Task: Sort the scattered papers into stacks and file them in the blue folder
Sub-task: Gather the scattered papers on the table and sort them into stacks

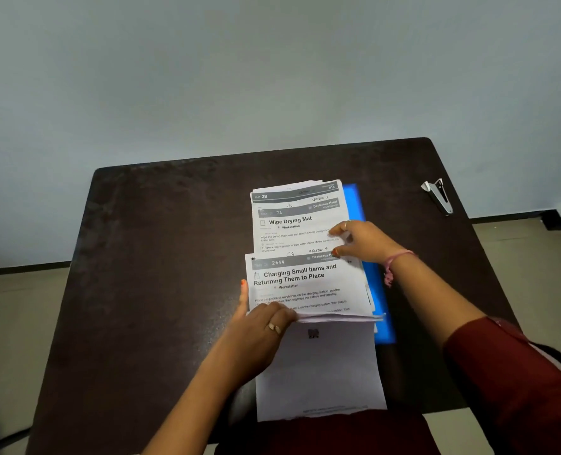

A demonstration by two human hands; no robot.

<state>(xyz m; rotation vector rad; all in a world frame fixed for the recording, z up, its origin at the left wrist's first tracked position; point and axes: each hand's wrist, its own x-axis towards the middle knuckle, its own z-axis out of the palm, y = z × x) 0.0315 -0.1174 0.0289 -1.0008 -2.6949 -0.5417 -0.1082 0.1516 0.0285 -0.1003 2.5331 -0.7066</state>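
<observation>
Several printed papers lie overlapped in the middle of a dark table point(161, 257). The top sheet headed "Charging Small Items" point(305, 284) is folded or bent over its lower part. A sheet headed "Wipe Drying Mat" point(292, 224) lies behind it, and a mostly blank sheet point(321, 369) reaches the near edge. The blue folder point(379, 290) lies under the pile, showing along its right side. My left hand point(259, 330) grips the top sheet's lower left edge. My right hand point(361, 241) pinches the papers' right edge.
A metal stapler point(438, 195) lies at the table's far right corner. A pale wall stands behind the table. Beige floor shows on both sides.
</observation>
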